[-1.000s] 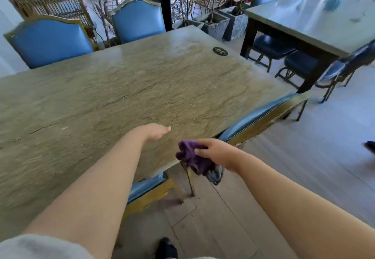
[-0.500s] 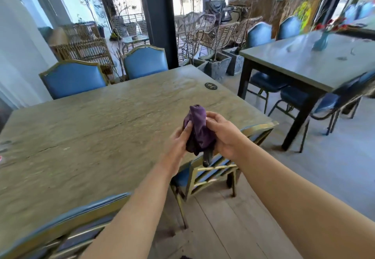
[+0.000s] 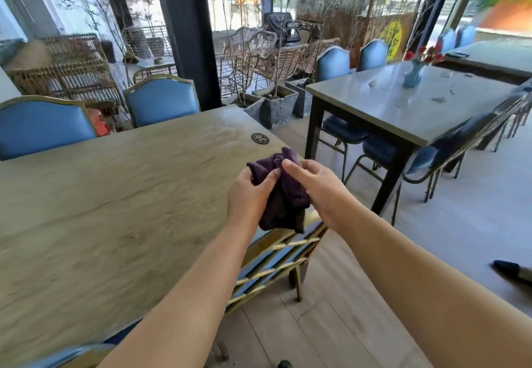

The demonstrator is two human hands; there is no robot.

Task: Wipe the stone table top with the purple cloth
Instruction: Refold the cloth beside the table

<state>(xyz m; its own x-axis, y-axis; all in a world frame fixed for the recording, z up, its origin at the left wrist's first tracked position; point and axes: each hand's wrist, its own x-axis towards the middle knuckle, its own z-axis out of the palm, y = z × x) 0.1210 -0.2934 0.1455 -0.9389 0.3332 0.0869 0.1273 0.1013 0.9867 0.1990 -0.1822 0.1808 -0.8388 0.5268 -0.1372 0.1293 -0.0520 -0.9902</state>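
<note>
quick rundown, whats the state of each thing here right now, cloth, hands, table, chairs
purple cloth: bunched up, held in the air between both hands, not yet on the stone
left hand: gripping the cloth
right hand: gripping the cloth
stone table top: bare except for a small round number disc
near chair: pushed in at the table edge
far blue chairs: pushed in, unoccupied

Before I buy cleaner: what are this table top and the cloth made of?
Table top: looks like matt, greenish-brown natural stone, with irregular veins and crack-like lines. Purple cloth, bunched in the left hand and right hand: soft fabric, possibly microfibre; the weave is too blurred to tell.
</note>
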